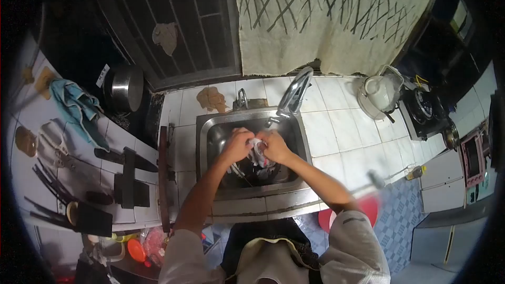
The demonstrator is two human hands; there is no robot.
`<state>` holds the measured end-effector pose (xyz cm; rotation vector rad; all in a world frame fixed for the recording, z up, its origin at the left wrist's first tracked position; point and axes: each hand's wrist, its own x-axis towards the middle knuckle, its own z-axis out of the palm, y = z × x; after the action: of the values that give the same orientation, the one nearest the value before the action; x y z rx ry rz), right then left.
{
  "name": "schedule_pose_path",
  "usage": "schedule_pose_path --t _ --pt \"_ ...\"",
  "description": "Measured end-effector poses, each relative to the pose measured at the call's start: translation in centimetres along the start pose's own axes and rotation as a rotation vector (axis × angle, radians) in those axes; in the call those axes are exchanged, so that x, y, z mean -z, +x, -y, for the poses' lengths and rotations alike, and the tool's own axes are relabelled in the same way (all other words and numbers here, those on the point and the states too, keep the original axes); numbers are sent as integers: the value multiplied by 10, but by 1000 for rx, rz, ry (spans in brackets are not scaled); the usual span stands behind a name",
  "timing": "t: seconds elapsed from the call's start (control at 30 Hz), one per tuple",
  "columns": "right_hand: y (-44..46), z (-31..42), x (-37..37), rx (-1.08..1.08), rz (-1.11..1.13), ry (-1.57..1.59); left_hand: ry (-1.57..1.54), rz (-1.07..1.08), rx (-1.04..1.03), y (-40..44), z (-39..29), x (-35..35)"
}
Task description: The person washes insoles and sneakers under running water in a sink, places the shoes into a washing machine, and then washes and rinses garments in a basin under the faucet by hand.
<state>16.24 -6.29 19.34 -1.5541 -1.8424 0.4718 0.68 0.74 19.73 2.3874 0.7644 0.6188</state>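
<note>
My left hand (239,145) and my right hand (275,146) are close together over the metal sink (211,130). The fingers of both are closed on a crumpled, whitish, wet-looking piece (259,153) with a touch of red. Whether it is cloth, plastic or something else cannot be made out. It hangs down between the hands into the basin, over something dark. The fingertips are partly hidden behind the hands. The chrome faucet (294,92) rises at the back of the sink, just beyond my right hand.
A kettle (379,94) stands on the tiled counter (342,129) to the right, near a stove (419,108). Knives in a wall rack (131,179) and a blue towel (76,108) are at left. A red basin (371,209) sits low by my right arm.
</note>
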Motion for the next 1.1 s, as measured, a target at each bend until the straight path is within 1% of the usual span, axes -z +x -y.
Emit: schedule_pose_path --t 0.03,0.07,0.1,0.13,0.17,0.23,0.27,0.33,0.37,0.4,0.43,0.47,0.5,0.53,0.57,0.63,0.7,0.73,0.8,0.83,0.9,0.93,0.97,1.0,1.03,1.1 --pt "3 8 13 4 -2 -10 23 -2 44 4 -14 10" --pt "6 16 26 54 -35 24 27 -51 15 8 -20 15" --pt "13 16 34 55 -44 21 31 -99 -12 13 -26 21" --pt "21 15 40 125 -93 36 33 -166 -5 17 -37 30" --pt "28 14 47 196 -140 49 7 -150 8 25 -39 38" --pt "29 61 97 88 -16 119 36 -201 -17 36 -58 59" --pt "43 41 93 86 91 332 40 -201 -22 39 -72 71" --pt "49 38 103 131 118 387 231 -233 -66 44 -94 91" --pt "48 37 108 171 151 441 236 -233 -71 46 -94 95" --pt "45 36 112 96 217 305 193 -278 -106 48 -92 100" --pt "40 29 110 100 208 306 149 -320 -140 49 -97 107" --pt "35 16 100 159 225 374 142 -324 -223 49 -102 118" --pt "32 5 92 221 241 438 150 -325 -230 50 -110 128" --pt "27 -1 87 174 261 479 119 -326 -211 49 -116 138" --pt "23 -8 81 181 258 479 87 -327 -190 48 -123 148" --pt "17 -19 72 258 152 89 66 -334 -172 46 -136 170" --pt "16 -19 68 279 137 96 44 -373 -177 43 -147 189" --pt "17 -17 72 286 62 109 84 -432 -223 42 -147 195" --pt "19 -1 93 328 -41 91 118 -438 -192 37 -146 209" --pt "25 9 105 336 -38 90 142 -435 -158 34 -144 216" --pt "40 25 128 295 7 298 181 -450 -156 29 -127 219" --pt "46 37 141 298 11 293 220 -439 -102 27 -116 218" --pt "52 53 151 373 -25 131 258 -426 -46 26 -104 215" --pt "59 64 156 446 -61 -31 258 -441 -51 25 -90 210" --pt "67 70 159 448 -59 -35 255 -445 -53 25 -81 207" --pt "82 82 162 484 23 -96 167 -454 54 23 -69 201"
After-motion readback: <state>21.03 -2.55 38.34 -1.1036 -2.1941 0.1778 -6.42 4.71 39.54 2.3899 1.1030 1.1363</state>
